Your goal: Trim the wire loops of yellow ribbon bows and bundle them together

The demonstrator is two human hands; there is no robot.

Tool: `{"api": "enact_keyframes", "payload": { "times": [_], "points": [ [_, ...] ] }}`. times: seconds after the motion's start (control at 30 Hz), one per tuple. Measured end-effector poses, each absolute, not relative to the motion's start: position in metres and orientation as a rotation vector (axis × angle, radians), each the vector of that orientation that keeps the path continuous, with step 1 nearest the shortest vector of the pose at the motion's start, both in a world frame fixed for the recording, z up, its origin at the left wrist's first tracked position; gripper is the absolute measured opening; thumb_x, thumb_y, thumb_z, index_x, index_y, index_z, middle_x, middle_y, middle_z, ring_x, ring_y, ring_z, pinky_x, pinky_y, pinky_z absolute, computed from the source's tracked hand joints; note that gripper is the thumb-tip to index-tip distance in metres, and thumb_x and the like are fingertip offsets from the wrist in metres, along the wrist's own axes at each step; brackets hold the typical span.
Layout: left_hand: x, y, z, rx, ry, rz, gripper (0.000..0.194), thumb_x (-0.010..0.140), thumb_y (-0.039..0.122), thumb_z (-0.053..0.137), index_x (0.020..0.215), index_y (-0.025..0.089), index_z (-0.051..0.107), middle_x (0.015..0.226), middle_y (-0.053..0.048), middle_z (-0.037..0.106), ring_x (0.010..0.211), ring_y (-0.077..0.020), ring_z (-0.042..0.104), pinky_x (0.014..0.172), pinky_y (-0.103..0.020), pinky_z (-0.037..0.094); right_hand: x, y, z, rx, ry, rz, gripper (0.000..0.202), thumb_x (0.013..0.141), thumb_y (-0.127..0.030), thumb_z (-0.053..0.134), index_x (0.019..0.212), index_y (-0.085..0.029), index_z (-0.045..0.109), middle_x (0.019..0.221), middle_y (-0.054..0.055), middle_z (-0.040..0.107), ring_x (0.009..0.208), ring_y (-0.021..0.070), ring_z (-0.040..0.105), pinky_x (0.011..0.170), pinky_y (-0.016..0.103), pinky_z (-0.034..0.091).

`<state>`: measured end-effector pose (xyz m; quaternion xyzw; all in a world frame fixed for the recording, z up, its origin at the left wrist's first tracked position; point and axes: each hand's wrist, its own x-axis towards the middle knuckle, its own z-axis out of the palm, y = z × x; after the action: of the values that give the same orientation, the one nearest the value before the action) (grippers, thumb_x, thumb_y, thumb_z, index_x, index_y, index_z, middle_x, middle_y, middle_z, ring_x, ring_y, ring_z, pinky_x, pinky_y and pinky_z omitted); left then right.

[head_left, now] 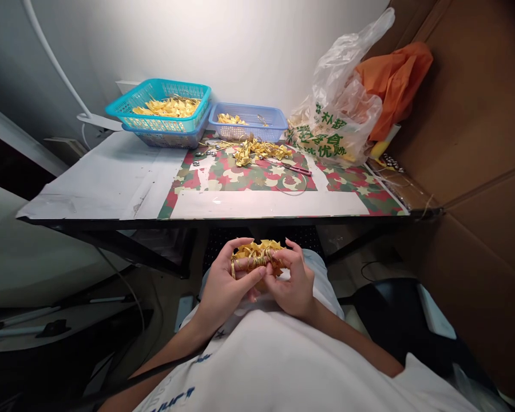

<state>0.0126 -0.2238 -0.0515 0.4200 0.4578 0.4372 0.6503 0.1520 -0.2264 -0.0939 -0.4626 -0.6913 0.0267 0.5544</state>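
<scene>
Over my lap, just below the table's front edge, both hands meet around a bunch of yellow ribbon pieces with thin gold wire loops. My left hand is closed, with the loops lying around its fingers and its thumb pressed against them. At the bunch's other end, the fingertips of my right hand pinch the loops. The ribbon parts stick up behind the fingers. Exactly which single loop the right fingertips grip is hidden.
On the table lie a yellow ribbon pile and a pink-handled tool. Behind stand a turquoise basket of ribbon pieces and a blue basket. A plastic bag and orange cloth sit right, by a cardboard wall.
</scene>
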Motion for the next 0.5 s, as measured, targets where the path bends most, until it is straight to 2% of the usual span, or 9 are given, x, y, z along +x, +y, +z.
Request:
{"api": "enact_keyframes", "payload": {
  "times": [0.2, 0.37, 0.43, 0.5],
  "points": [
    [0.014, -0.220, -0.062, 0.943, 1.098, 1.074, 0.055, 0.068, 0.033, 0.083, 0.110, 0.020, 0.050, 0.064, 0.004, 0.069, 0.038, -0.0076, 0.053, 0.032, -0.014, 0.041, 0.150, -0.223, -0.096, -1.017, -1.617, -0.062, 0.029, 0.082, -0.012, 0.059, 0.105, -0.027, 0.049, 0.076, -0.007, 0.070, 0.054, 0.0124, 0.068, 0.094, 0.047, 0.056],
    [0.011, -0.219, -0.066, 0.923, 1.118, 1.136, 0.051, 0.070, 0.034, 0.082, 0.109, 0.021, 0.051, 0.058, 0.009, 0.064, 0.035, -0.0048, 0.048, 0.031, -0.012, 0.038, 0.150, -0.224, -0.095, -1.012, -1.569, 0.029, 0.031, 0.080, -0.007, 0.060, 0.103, -0.026, 0.050, 0.081, -0.005, 0.073, 0.062, 0.0143, 0.072, 0.096, 0.048, 0.055],
    [0.011, -0.218, -0.067, 0.913, 1.102, 1.125, 0.051, 0.071, 0.034, 0.082, 0.109, 0.021, 0.051, 0.059, 0.009, 0.064, 0.033, -0.0032, 0.045, 0.032, -0.012, 0.038, 0.150, -0.226, -0.093, -1.070, -1.504, 0.179, 0.031, 0.078, -0.008, 0.061, 0.101, -0.026, 0.050, 0.080, -0.004, 0.072, 0.062, 0.0141, 0.071, 0.087, 0.043, 0.059],
    [0.010, -0.217, -0.068, 0.911, 1.087, 1.101, 0.051, 0.071, 0.034, 0.082, 0.110, 0.021, 0.051, 0.059, 0.009, 0.063, 0.033, -0.0026, 0.044, 0.034, -0.012, 0.038, 0.150, -0.228, -0.092, -1.129, -1.414, 0.394, 0.031, 0.077, -0.009, 0.062, 0.100, -0.025, 0.049, 0.081, -0.003, 0.070, 0.065, 0.0138, 0.071, 0.071, 0.033, 0.061]
  ]
}}
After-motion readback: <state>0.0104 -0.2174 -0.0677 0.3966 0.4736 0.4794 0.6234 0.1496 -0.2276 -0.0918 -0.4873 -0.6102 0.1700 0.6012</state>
